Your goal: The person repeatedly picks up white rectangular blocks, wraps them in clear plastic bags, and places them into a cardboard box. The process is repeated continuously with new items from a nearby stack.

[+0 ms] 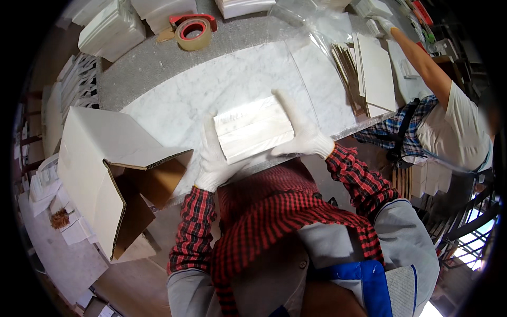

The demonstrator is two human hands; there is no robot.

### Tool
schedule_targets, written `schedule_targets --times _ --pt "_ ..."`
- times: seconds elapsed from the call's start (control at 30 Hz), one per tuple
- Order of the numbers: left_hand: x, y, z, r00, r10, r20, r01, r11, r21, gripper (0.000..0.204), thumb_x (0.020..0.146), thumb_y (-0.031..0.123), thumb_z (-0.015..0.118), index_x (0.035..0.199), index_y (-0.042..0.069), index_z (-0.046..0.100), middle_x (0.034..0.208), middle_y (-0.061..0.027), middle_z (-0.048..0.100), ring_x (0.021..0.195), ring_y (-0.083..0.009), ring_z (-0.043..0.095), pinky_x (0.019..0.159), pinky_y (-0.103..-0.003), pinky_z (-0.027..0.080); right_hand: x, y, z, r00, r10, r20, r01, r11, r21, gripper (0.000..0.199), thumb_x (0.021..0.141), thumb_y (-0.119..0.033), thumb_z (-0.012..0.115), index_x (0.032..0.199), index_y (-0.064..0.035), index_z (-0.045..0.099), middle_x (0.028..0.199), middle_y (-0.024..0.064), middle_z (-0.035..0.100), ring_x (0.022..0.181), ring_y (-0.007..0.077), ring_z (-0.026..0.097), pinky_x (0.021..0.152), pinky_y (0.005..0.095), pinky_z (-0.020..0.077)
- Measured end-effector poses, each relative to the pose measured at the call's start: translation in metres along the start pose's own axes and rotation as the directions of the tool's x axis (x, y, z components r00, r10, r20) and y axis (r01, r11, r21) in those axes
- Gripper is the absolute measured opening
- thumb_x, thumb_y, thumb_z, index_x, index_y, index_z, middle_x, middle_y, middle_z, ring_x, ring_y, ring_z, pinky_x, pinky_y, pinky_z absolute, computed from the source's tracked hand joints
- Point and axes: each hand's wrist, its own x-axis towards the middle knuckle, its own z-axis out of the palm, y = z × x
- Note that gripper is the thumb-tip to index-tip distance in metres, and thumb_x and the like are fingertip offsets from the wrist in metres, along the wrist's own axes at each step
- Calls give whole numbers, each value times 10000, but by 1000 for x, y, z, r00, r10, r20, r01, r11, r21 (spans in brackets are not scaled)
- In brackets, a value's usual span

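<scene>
Both of my hands wear white knit gloves. Between them is a stack of white, marble-like tiles (254, 128), held just above the near edge of the marble-topped table (174, 95). My left hand (212, 164) grips the stack's left end, and my right hand (303, 129) is wrapped round the right end with its thumb or a finger reaching along the far side. To the left, an open white cardboard box (92, 153) lies on its side, its brown inside facing me.
A red tape dispenser with a clear roll (194, 35) lies at the back, near stacks of white tiles (112, 31). Flat cardboard pieces (374, 74) and clear plastic film (327, 26) are at the right. A co-worker (449, 121) reaches across the far right side.
</scene>
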Motion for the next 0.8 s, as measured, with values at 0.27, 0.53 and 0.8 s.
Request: schedule_targets --times 0.27,0.53,0.8 --pt "-8 -14 38 995 -90 -42 37 727 -685 1180 820 54 794 1634 -63 -52 1533 -258 437 1359 -307 523 1125 -389 456 2 11 38 981 49 -186 43 885 464 958 978 -438 551 1666 13 60 1722 219 163 1588 293 189 1280 374 141" --pt "-6 -30 47 989 17 -147 -104 785 -611 1100 863 21 746 1646 -22 -25 1507 -246 461 1329 -300 542 1105 -384 474 46 -93 2 942 -307 133 283 521 -805 1291 508 -474 974 1545 -25 350 1513 288 413 1429 484 390 1165 563 390" --pt "-93 23 -29 837 356 -415 -314 934 169 857 750 197 900 1467 -52 503 1545 -278 444 1453 -450 422 1183 -465 402 53 -82 60 953 57 298 263 333 -905 1126 565 -351 920 1522 -124 371 1275 203 581 1201 397 584 1037 529 462"
